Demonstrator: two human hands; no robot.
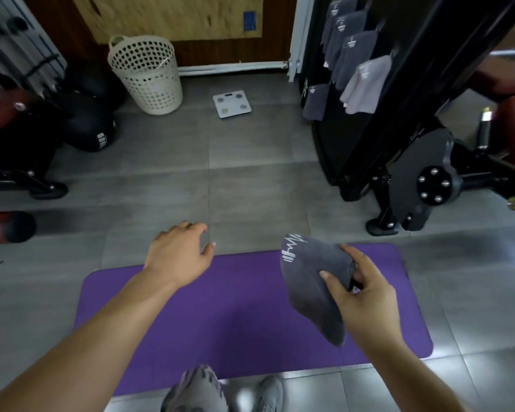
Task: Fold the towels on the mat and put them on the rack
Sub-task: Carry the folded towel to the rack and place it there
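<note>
The right hand pinches a folded grey towel above the mat's right side; the left hand hangs open, holding nothing. Keep the fold pinched flat and carry it to the far-right rack, draping it beside the hung towels.

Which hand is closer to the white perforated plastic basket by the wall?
Left. The left hand hangs open, in front and right of the white perforated plastic basket; the right hand, gripping a folded grey towel, is farther right, over the purple mat.
</note>
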